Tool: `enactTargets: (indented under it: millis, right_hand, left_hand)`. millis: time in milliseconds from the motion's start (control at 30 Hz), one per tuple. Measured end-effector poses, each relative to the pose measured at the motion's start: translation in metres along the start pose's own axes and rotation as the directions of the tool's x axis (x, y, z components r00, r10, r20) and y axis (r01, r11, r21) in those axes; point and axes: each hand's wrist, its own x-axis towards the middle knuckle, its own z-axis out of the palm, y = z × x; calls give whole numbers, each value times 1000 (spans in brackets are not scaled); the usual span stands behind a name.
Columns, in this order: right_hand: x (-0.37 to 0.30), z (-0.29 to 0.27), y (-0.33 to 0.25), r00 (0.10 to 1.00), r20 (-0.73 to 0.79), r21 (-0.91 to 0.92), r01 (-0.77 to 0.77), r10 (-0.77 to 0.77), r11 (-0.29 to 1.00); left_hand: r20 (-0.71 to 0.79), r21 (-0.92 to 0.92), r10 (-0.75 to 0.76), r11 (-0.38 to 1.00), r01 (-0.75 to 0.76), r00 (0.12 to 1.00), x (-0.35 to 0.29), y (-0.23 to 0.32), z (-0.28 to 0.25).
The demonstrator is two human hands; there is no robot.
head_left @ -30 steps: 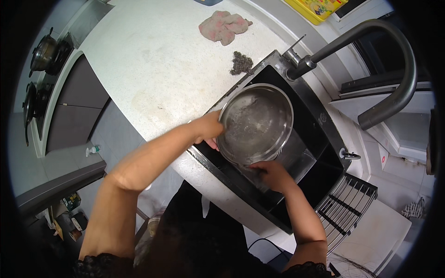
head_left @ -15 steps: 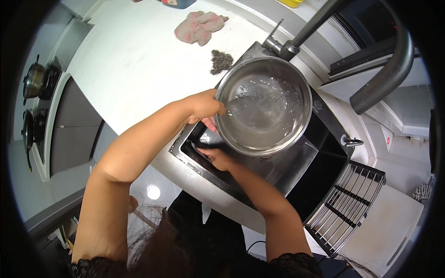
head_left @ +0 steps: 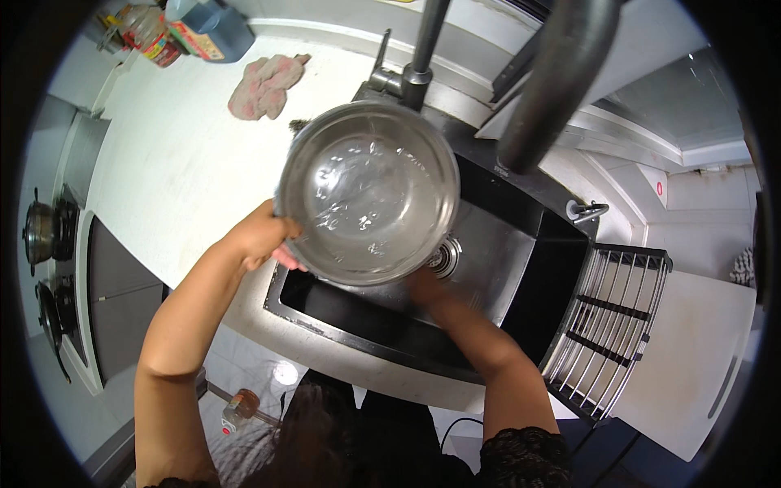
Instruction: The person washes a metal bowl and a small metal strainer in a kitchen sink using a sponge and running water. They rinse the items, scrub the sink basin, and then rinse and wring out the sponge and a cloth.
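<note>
My left hand (head_left: 262,236) grips the left rim of a round stainless steel basin (head_left: 370,195), thumb over the edge and fingers underneath. Clear water rippling with bright reflections lies in the basin. It is held over the left part of a dark sink (head_left: 496,268), whose drain (head_left: 444,257) shows just past the basin's lower right edge. My right hand (head_left: 420,285) reaches into the sink beneath the basin; its fingers are hidden and the wrist is blurred. A dark wiry scourer (head_left: 299,125) peeks out behind the basin's upper left rim.
A black faucet (head_left: 561,89) arches above the sink's far side. On the white counter lie a crumpled pinkish-grey cloth (head_left: 264,87), a blue jug (head_left: 213,32) and a red-labelled bottle (head_left: 150,37). A metal rack (head_left: 610,325) and a white board (head_left: 700,350) stand right of the sink.
My right hand has left the sink's near left corner and slid right, under the basin. The view has shifted, so the basin and counter things sit further left in the picture.
</note>
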Motion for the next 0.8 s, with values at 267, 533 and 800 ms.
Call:
enactTargets:
  millis: [267, 533, 800]
  right_hand:
    - [81, 22, -48, 985, -16, -69, -174, 173, 982]
    - [76, -72, 13, 928, -158, 1, -343, 339, 939]
    - [135, -44, 90, 903, -344, -190, -335, 257, 923]
  left_hand:
    - [-117, -123, -45, 992, 30, 992, -28, -41, -10]
    - [-287, -301, -94, 954, 4, 953, -68, -86, -4]
    - [-383, -336, -72, 940, -66, 921, -95, -84, 15]
